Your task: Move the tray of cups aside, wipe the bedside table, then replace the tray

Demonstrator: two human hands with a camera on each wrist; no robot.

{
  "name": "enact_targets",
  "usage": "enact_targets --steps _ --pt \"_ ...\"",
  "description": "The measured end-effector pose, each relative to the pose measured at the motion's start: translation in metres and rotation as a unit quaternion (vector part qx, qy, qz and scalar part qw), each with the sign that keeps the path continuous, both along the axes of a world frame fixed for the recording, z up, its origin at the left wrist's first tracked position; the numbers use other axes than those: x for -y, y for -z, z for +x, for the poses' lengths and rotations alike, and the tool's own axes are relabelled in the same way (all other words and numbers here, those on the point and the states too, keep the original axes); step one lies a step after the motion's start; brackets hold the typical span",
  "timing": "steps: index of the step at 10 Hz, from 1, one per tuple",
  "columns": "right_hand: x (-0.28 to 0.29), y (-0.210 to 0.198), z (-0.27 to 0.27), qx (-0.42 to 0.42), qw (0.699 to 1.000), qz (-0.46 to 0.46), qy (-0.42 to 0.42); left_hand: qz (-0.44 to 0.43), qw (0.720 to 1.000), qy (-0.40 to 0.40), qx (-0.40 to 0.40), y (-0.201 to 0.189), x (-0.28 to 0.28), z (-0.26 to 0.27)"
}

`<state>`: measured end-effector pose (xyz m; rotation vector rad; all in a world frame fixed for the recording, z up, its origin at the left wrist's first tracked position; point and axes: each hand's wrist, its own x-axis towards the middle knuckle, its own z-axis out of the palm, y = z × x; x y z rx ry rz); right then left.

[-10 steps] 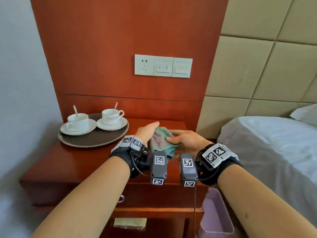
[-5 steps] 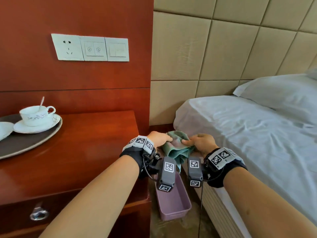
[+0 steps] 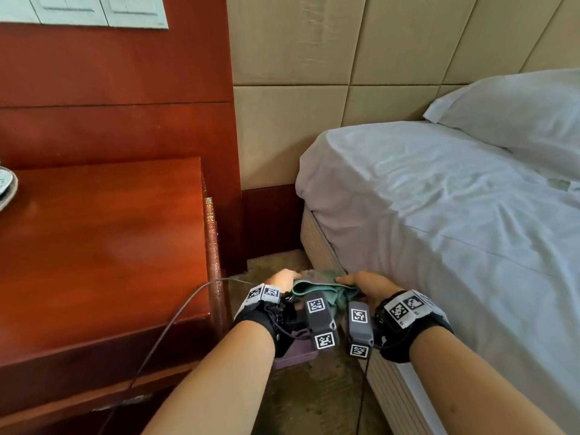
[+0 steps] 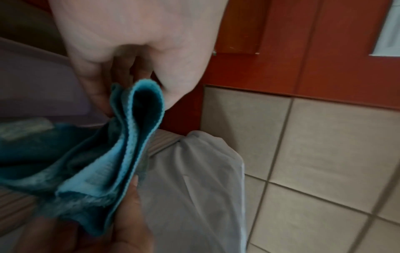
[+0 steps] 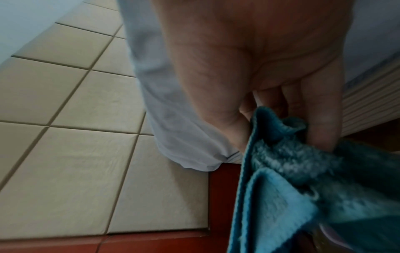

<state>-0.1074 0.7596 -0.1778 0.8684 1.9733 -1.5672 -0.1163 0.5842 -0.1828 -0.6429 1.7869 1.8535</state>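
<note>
Both hands hold a folded teal cloth (image 3: 323, 285) low in the gap between the bedside table and the bed. My left hand (image 3: 284, 279) pinches its left end, seen close in the left wrist view as cloth (image 4: 121, 154) under the fingers (image 4: 97, 95). My right hand (image 3: 365, 282) grips the right end; the right wrist view has the cloth (image 5: 303, 179) bunched under the fingers (image 5: 322, 123). The wooden bedside table (image 3: 103, 246) stands at left. Only a sliver of the tray and a saucer (image 3: 6, 186) shows at the left edge.
A lilac plastic bin (image 3: 295, 353) sits on the floor under my wrists. The bed (image 3: 455, 221) with white sheet and pillow (image 3: 518, 111) fills the right. A grey cable (image 3: 175, 315) crosses the table's front corner. Padded beige wall panels (image 3: 345, 58) lie behind.
Both hands carried the cloth off the table top, right and down into the gap above the bin. The view swung right, so the tray has slid almost out of sight.
</note>
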Motion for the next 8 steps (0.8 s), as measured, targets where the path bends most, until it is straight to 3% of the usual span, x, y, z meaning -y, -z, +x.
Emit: enact_targets --steps 1,3,4,6,8 --pt "0.0 0.024 -0.003 0.02 1.0 0.002 -0.002 0.049 0.995 -0.08 0.029 0.033 0.0 0.006" --pt "-0.001 0.089 -0.027 0.041 0.997 -0.069 0.005 0.116 0.978 -0.139 0.106 0.068 0.007 -0.001" --pt "0.009 0.089 -0.03 0.071 0.989 -0.126 0.041 0.161 0.961 -0.194 0.117 0.079 0.01 -0.01" --pt "0.025 0.085 -0.039 0.085 0.971 -0.204 0.088 0.121 0.948 -0.258 0.138 0.1 0.012 -0.019" --pt "0.024 0.085 -0.039 0.107 0.971 -0.184 0.106 0.121 0.939 -0.273 0.173 0.106 0.017 -0.02"
